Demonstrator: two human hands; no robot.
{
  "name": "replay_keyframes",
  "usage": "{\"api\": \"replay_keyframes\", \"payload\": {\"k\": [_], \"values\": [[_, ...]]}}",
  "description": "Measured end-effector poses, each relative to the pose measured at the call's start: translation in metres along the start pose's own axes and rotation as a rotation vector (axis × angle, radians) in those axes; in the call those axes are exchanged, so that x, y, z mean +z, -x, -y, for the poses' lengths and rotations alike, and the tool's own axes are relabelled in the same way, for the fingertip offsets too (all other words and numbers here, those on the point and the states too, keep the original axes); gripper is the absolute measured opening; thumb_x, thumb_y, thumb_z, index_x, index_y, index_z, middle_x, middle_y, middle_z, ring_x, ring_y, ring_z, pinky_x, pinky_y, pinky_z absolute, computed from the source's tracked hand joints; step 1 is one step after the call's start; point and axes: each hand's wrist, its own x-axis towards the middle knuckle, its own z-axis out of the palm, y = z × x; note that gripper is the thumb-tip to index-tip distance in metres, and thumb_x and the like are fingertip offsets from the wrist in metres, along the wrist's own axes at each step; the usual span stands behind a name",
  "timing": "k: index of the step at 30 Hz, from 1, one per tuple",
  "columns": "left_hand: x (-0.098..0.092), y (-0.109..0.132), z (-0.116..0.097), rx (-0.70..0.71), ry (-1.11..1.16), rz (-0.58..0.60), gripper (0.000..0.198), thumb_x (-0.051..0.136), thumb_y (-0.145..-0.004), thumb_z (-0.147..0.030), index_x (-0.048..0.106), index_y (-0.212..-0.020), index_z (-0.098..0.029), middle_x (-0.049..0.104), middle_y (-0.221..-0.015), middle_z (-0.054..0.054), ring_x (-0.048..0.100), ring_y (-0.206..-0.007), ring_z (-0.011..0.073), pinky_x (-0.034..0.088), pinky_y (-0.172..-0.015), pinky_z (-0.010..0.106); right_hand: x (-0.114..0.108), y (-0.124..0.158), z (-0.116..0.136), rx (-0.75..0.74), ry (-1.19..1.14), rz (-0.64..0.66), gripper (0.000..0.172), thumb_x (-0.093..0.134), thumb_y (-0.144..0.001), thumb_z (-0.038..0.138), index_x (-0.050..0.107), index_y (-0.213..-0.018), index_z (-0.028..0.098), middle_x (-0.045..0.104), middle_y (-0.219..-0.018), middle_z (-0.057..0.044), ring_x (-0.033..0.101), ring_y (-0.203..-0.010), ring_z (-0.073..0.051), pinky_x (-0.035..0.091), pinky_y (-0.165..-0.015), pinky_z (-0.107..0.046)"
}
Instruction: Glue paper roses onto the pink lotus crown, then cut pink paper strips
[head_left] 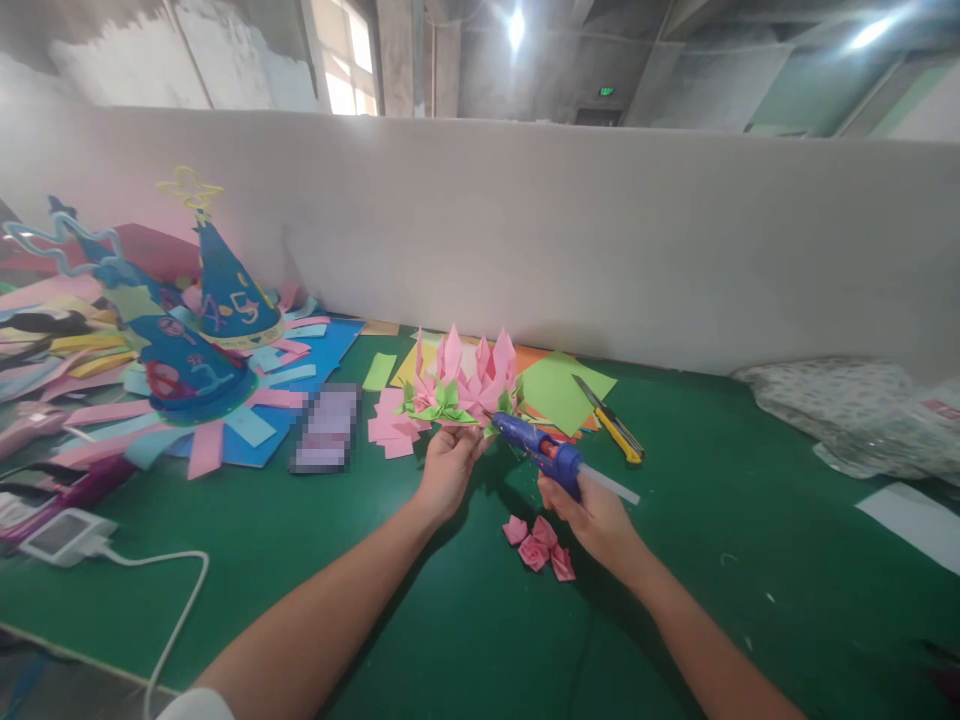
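Note:
My left hand (450, 465) is closed on the lower edge of a pink paper crown (480, 385) with pointed petals and green folded-paper leaves (444, 402). In my right hand (596, 515) is a blue hot glue gun (544, 450), a clear glue stick (611, 483) poking out of its back. The nozzle meets or nearly meets the crown's lower edge beside the left fingertips; contact cannot be made out. Several folded pink paper roses (534, 552) lie on the green table below the hands.
Behind the glue gun lie a yellow utility knife (619, 430) and green paper sheets (566, 385). Pink paper pieces (394, 430) and a phone (326, 428) are left of the crown. Blue party hats (196, 368) stand further left, near a white charger (69, 537). Clear plastic wrapping (862, 415) sits far right.

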Motion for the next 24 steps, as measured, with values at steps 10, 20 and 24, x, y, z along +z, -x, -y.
{"api": "replay_keyframes", "payload": {"k": [10,20,24], "values": [[0.001,0.001,-0.002,0.005,0.001,0.015,0.03,0.083,-0.056,-0.027,0.059,-0.067,-0.014,0.059,-0.066,-0.003,0.061,-0.072,0.0103,0.049,-0.088,0.031,0.0,0.003,0.003,0.001,0.008,-0.021,0.04,0.041,-0.086,0.056,0.058,-0.08,0.021,0.058,-0.056,-0.001,0.056,-0.054,-0.018,0.044,-0.053,-0.029],[0.0,0.002,0.001,0.027,-0.081,0.034,0.029,0.081,-0.058,-0.032,0.062,-0.072,-0.015,0.064,-0.073,-0.001,0.061,-0.074,0.0111,0.049,-0.08,0.026,-0.004,0.004,0.002,-0.047,0.067,0.04,0.03,0.045,-0.087,0.05,0.054,-0.089,0.021,0.063,-0.072,-0.002,0.059,-0.063,-0.018,0.044,-0.056,-0.027],[-0.001,0.001,0.004,0.033,-0.116,0.059,0.031,0.08,-0.06,-0.033,0.064,-0.08,-0.016,0.067,-0.081,0.002,0.062,-0.077,0.0128,0.048,-0.079,0.026,-0.006,0.004,0.009,-0.065,0.079,0.078,0.028,0.047,-0.087,0.048,0.055,-0.094,0.022,0.063,-0.073,-0.002,0.058,-0.064,-0.018,0.044,-0.058,-0.027]]}}
